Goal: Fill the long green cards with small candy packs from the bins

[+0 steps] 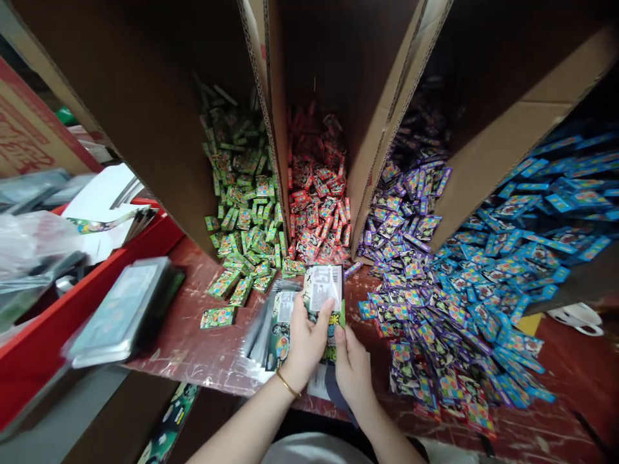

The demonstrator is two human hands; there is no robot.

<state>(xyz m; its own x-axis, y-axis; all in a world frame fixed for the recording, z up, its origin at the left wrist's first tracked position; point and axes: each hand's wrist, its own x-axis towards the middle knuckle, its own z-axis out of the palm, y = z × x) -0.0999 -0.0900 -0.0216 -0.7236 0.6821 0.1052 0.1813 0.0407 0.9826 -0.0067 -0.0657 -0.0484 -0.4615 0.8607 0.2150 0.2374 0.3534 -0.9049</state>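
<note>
- Printed pouch, pinched by left hand and right hand, seemingly unfilled.
- More pouches just left.
- Small packets still loose, far and right.

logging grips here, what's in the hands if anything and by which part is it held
A printed packet: the left hand grips its left side, thumb across the front; the right hand seems to pinch its lower right edge.

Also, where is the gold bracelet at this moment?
In the head view, the gold bracelet is lower centre, around the person's left wrist, just below the left hand holding a green-and-white printed packet.
</note>
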